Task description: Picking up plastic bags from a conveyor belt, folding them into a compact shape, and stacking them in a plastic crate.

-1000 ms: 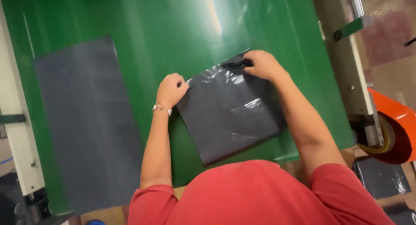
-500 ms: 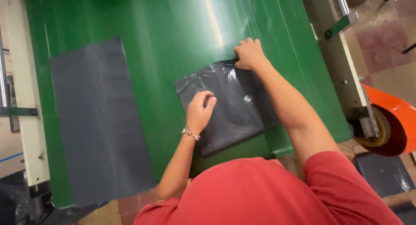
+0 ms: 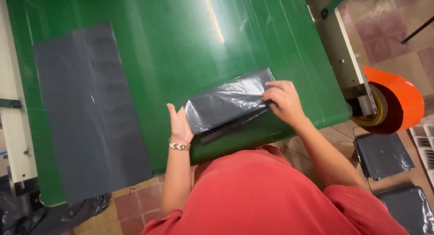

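A folded, glossy black plastic bag (image 3: 228, 104) is held on the green tabletop (image 3: 181, 40) between the hands, pressed flat by the right hand (image 3: 282, 101) and edged by the open left hand (image 3: 180, 125).

Beyond the folded black bag (image 3: 228, 104) the green table (image 3: 190, 45) lay bare for my reach. A flat grey sheet (image 3: 90, 113) covered its left part; the orange roll (image 3: 393, 99) stood past its right edge.
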